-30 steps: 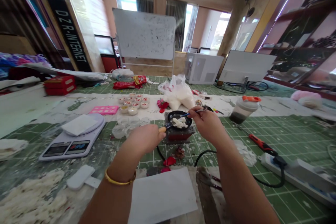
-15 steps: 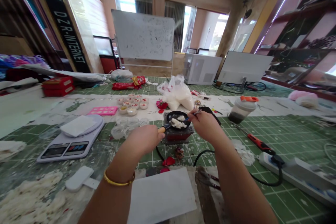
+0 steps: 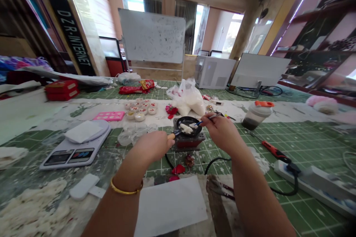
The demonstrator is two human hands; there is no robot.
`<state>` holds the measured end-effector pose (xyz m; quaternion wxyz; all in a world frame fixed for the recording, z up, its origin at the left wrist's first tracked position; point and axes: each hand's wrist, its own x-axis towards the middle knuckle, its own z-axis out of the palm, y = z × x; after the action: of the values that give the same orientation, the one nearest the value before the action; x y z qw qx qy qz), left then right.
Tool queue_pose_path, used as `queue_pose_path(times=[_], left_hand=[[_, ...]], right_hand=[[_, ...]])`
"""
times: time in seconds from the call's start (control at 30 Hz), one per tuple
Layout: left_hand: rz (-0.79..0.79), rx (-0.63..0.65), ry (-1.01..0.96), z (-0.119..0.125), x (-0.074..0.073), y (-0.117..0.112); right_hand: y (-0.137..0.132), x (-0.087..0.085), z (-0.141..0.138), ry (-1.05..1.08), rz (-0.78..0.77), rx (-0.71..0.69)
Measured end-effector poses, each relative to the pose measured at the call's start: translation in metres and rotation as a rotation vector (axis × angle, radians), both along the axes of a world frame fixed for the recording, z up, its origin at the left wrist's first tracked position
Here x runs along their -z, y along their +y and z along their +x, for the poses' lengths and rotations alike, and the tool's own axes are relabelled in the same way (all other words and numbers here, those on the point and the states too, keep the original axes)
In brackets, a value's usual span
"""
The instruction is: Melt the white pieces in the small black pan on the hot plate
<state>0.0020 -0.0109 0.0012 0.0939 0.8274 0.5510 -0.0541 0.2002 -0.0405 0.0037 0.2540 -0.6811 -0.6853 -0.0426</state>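
Observation:
A small black pan (image 3: 194, 121) sits on a little red and grey heater (image 3: 189, 142) in the middle of the green cutting mat. White lumps (image 3: 187, 129) lie inside the pan. My left hand (image 3: 154, 145) is closed round the pan's wooden handle. My right hand (image 3: 221, 129) pinches a thin blue-tipped stick (image 3: 205, 119) whose end reaches into the white lumps.
A kitchen scale (image 3: 72, 151) lies at the left, with clear cups (image 3: 134, 133) and a cluster of filled small cups (image 3: 141, 111) behind. A plastic bag of white material (image 3: 188, 99), a shaker cup (image 3: 257, 114), a red-handled tool (image 3: 272, 149), a power strip (image 3: 314, 182) and white paper (image 3: 170, 206) surround the heater.
The stick's tip has shifted a little inside the pan and the white lumps have been pushed leftward. Both hands stay where they were.

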Motion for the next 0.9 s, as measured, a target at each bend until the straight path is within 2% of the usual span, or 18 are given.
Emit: queue_pose_path(times=[0.13, 0.3, 0.47, 0.63, 0.8, 0.9], left_hand=[[-0.012, -0.012, -0.002, 0.0, -0.002, -0.001], [-0.009, -0.003, 0.005, 0.001, -0.001, 0.0], [-0.026, -0.008, 0.001, 0.002, -0.003, -0.002], [-0.008, 0.011, 0.0, 0.001, -0.002, -0.001], [-0.036, -0.014, 0.001, 0.001, -0.003, -0.001], [-0.019, 0.007, -0.006, 0.0, -0.002, -0.001]], right_hand=[[0.004, 0.003, -0.004, 0.006, -0.087, -0.061], [0.002, 0.001, -0.008, 0.085, -0.03, -0.025], [0.005, 0.003, -0.008, 0.02, -0.084, -0.043], [0.008, 0.007, -0.009, 0.039, 0.023, -0.021], [0.011, 0.008, -0.01, -0.022, -0.071, -0.021], [0.009, 0.004, -0.005, -0.037, -0.037, 0.025]])
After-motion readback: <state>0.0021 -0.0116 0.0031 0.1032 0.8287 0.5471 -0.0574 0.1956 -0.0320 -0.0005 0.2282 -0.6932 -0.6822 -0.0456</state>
